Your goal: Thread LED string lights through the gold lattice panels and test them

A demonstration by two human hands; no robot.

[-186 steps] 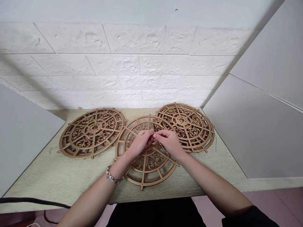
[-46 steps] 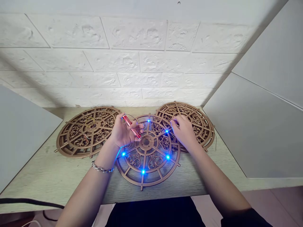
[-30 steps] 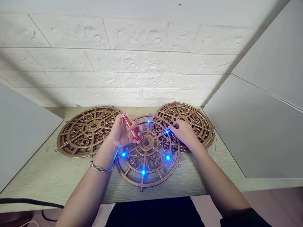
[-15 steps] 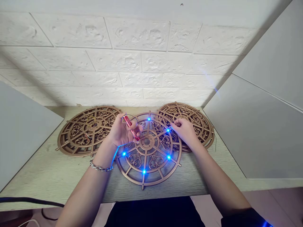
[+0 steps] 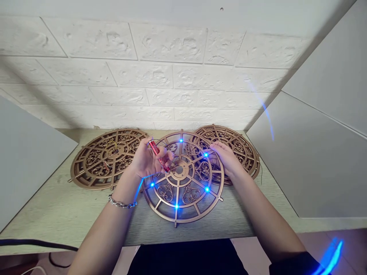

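My left hand (image 5: 145,162) is closed around a red cylindrical battery (image 5: 156,149), tilted, with thin wires at its ends. Under and beside it is a bronze round openwork frame (image 5: 177,183), like a spoked wheel with scroll ornaments. Several blue lights glow on its spokes, one of them a blue light (image 5: 176,206) near the bottom. At the frame's upper right, my right hand (image 5: 228,158) grips the outer rim, fingers on top and partly behind the bars. The frame appears slightly tilted, its far right side raised over another stack.
Similar bronze frames lie in a left stack (image 5: 94,183) and a right stack (image 5: 254,168), with thin wires on them. A white brick-patterned wall (image 5: 157,97) stands behind the wooden table (image 5: 94,214). Grey-white panels flank both sides, including a right panel (image 5: 315,164). A black cable (image 5: 37,242) crosses the lower left.
My right hand has gone from a pinch near the upper-right light to holding the frame's rim. The frame has shifted slightly right and up. My left hand keeps the battery almost in place.
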